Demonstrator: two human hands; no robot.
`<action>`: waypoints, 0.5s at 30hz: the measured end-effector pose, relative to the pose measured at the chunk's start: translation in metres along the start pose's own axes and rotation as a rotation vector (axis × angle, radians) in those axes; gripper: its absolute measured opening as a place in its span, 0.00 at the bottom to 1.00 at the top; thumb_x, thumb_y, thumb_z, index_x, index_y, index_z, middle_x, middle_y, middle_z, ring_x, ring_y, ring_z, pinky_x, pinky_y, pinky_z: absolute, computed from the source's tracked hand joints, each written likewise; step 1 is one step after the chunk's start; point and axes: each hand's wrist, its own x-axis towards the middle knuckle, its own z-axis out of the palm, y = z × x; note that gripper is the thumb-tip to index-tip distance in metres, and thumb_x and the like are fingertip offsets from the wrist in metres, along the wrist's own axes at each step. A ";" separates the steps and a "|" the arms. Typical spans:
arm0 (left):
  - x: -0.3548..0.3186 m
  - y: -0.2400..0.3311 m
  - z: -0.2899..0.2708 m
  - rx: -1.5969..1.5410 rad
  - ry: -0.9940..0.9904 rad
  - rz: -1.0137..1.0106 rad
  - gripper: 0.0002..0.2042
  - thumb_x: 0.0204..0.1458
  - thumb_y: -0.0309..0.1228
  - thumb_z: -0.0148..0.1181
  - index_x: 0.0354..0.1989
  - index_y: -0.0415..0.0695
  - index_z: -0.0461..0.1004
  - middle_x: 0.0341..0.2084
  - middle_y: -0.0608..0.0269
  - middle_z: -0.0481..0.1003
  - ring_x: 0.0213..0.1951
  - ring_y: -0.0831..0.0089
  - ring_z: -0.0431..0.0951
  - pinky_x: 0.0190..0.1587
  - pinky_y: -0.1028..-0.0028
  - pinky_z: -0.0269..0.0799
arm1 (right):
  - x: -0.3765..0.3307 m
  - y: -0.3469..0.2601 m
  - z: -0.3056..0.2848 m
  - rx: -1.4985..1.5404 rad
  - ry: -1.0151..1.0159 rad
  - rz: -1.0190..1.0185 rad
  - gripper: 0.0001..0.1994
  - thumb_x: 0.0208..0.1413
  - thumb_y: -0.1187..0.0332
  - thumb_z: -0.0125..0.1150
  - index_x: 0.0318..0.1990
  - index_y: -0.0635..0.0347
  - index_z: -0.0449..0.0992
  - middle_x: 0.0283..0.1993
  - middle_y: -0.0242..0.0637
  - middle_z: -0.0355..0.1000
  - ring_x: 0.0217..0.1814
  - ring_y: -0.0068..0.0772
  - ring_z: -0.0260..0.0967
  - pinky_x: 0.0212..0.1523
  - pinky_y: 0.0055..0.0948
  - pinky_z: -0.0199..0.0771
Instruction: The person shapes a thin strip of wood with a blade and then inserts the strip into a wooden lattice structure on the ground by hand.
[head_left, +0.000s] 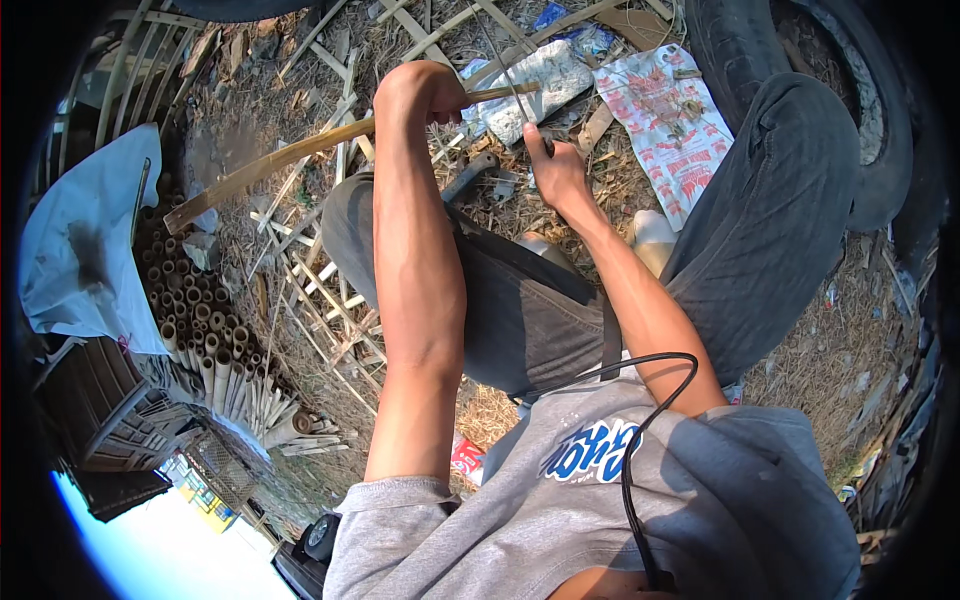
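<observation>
Head view: gripping a long, smooth wooden strip (300,150) in left fingers (447,100), slim knife (508,75) in right fingers (537,140), near rough whitish block (562,78).

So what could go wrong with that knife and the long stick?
Maybe a couple of things. The knife in the right hand crosses the wooden strip close to the left hand, and both hands are bare. If the blade slipped, it might cut the left fingers. Also, the strip's long end sticks far out to the left, so if it got bumped, the strip might twist against the blade.
</observation>
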 end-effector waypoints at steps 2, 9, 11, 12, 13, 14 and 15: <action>-0.002 0.002 0.000 0.028 0.006 0.014 0.10 0.54 0.41 0.60 0.39 0.55 0.85 0.31 0.67 0.82 0.33 0.71 0.79 0.38 0.64 0.75 | 0.000 0.005 0.003 0.008 -0.027 0.018 0.34 0.63 0.41 0.49 0.25 0.72 0.77 0.21 0.58 0.72 0.29 0.59 0.74 0.35 0.47 0.69; 0.019 -0.013 0.009 -0.063 0.053 0.020 0.15 0.53 0.45 0.57 0.28 0.47 0.81 0.22 0.62 0.78 0.24 0.69 0.74 0.30 0.64 0.71 | -0.016 -0.004 0.002 -0.175 0.046 -0.050 0.30 0.58 0.42 0.57 0.32 0.68 0.79 0.25 0.56 0.76 0.34 0.58 0.78 0.38 0.46 0.75; 0.021 -0.010 0.010 -0.151 0.087 0.035 0.18 0.54 0.47 0.55 0.27 0.45 0.80 0.21 0.61 0.77 0.22 0.69 0.74 0.29 0.64 0.70 | -0.017 -0.001 0.003 -0.159 0.033 -0.124 0.25 0.54 0.46 0.64 0.38 0.65 0.80 0.28 0.55 0.77 0.37 0.58 0.79 0.40 0.46 0.77; 0.015 -0.006 0.007 -0.175 0.090 0.074 0.21 0.56 0.50 0.54 0.29 0.44 0.80 0.22 0.60 0.77 0.22 0.69 0.74 0.29 0.65 0.71 | -0.016 0.004 0.003 -0.159 0.036 -0.121 0.25 0.54 0.46 0.64 0.38 0.65 0.80 0.28 0.55 0.77 0.37 0.58 0.79 0.40 0.46 0.77; 0.011 -0.001 0.005 -0.199 0.093 0.113 0.23 0.57 0.53 0.53 0.31 0.43 0.81 0.23 0.60 0.78 0.22 0.68 0.74 0.29 0.65 0.72 | -0.014 0.008 0.004 -0.092 0.048 -0.140 0.22 0.53 0.49 0.65 0.37 0.64 0.80 0.27 0.55 0.77 0.35 0.58 0.78 0.38 0.46 0.77; 0.012 0.005 0.007 -0.197 0.091 0.117 0.23 0.57 0.53 0.53 0.31 0.43 0.81 0.23 0.60 0.78 0.22 0.68 0.74 0.29 0.65 0.72 | -0.013 0.013 0.004 -0.026 0.062 -0.159 0.20 0.52 0.51 0.67 0.36 0.63 0.79 0.26 0.54 0.77 0.33 0.58 0.78 0.37 0.47 0.77; 0.015 0.006 0.008 -0.226 0.092 0.143 0.26 0.58 0.56 0.51 0.34 0.43 0.81 0.24 0.59 0.78 0.23 0.68 0.74 0.30 0.66 0.73 | -0.015 0.010 0.004 -0.024 0.057 -0.163 0.20 0.52 0.51 0.67 0.36 0.63 0.79 0.26 0.54 0.77 0.33 0.58 0.78 0.37 0.47 0.77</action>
